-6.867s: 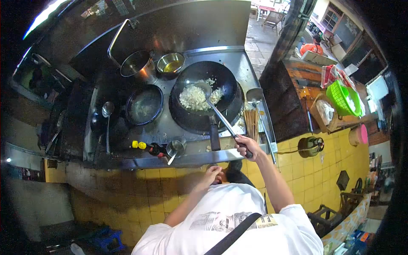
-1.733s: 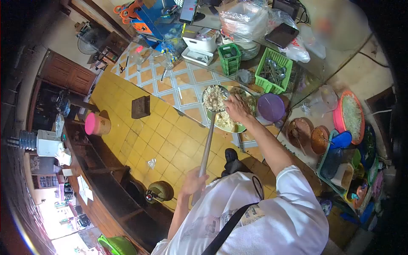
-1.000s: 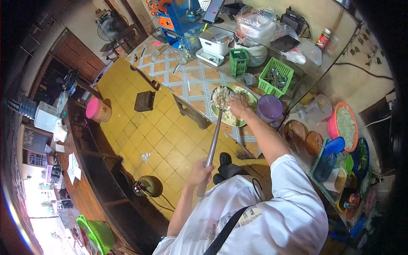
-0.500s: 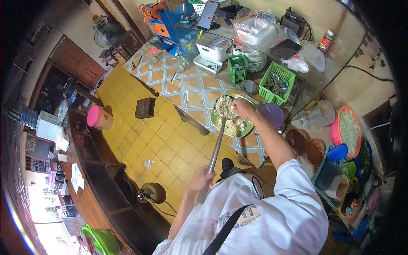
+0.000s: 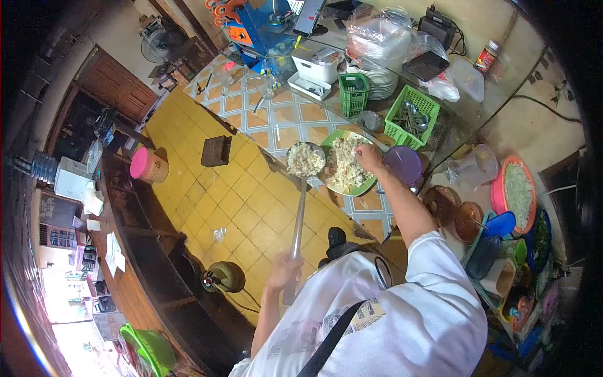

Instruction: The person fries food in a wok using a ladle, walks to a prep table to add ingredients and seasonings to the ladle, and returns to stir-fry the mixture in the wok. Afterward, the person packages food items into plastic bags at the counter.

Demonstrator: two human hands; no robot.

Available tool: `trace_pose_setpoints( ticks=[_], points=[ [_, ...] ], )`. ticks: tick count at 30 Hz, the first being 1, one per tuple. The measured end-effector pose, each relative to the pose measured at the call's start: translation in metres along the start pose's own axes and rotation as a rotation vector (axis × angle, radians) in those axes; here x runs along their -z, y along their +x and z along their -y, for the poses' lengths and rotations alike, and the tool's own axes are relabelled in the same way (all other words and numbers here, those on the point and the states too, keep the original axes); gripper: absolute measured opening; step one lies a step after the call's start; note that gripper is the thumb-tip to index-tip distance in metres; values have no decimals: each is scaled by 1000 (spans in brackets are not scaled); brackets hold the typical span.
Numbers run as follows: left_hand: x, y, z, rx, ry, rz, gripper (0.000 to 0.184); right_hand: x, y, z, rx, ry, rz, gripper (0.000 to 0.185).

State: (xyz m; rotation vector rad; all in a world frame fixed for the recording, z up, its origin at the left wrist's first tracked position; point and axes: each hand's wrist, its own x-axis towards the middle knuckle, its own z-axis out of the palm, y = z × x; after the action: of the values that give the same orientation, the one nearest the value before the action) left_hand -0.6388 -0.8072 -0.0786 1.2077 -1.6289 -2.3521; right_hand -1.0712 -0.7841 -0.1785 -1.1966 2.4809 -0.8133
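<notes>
Okay, left hand (image 5: 286,271): wrapped fully round the handle of the ladle (image 5: 301,213), a bit blurry but definitely a closed grip. It's swung the thing left compared with half a second ago.
Ladle: that's the big change. Its bowl was sitting over the plate (image 5: 364,186) with the right hand (image 5: 369,157) up against it; now it's off to the left, just beside the rim. Can't tell if they touch.
Pale food (image 5: 306,160): a good heap in the ladle and lots on the plate too, so I'd call the work partway along.
Plate: green-edged, sitting on the tiled tabletop (image 5: 276,138) close to its edge, and more of it shows now the ladle's out of the way.
Right hand: shifted away from the ladle, now over the plate's right side. Fingers look bunched together, tips right at the food. Can't tell whether they've pinched any or are only touching it.
Purple tub (image 5: 403,164): just right of that hand, near the plate.
</notes>
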Motion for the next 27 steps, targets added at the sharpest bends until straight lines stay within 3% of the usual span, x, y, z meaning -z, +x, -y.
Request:
trace_pose_setpoints(
  ticks=[7, 13, 14, 16, 19, 20, 23, 27],
  points=[
    [6, -41, 21, -4, -38, -109, 11, -49, 26, -27, -73, -242, 50, 15],
    [2, -66, 36, -31, -45, -160, 11, -66, 42, -28, -262, -69, -136, 17],
    [1, -70, 37, -34, -53, -162, 11, -51, 38, -17, -227, -237, -4, 24],
    [-1, -75, 39, -28, -57, -158, 11, -23, 10, 11, -53, -78, -51, 31],
    [-9, -82, 44, -8, -64, -154, 9, -16, -7, 7, -82, -94, -115, 30],
    [-16, -85, 40, 5, -85, -139, 7, 4, -36, 22, -124, 137, -244, 32],
    [-18, -88, 48, 19, -99, -72, 5, 47, -129, 35, 3, 268, -399, 20],
    [-31, -94, 41, 23, -80, 0, 5, 100, -255, -5, -107, 450, -410, 27]
  ],
)
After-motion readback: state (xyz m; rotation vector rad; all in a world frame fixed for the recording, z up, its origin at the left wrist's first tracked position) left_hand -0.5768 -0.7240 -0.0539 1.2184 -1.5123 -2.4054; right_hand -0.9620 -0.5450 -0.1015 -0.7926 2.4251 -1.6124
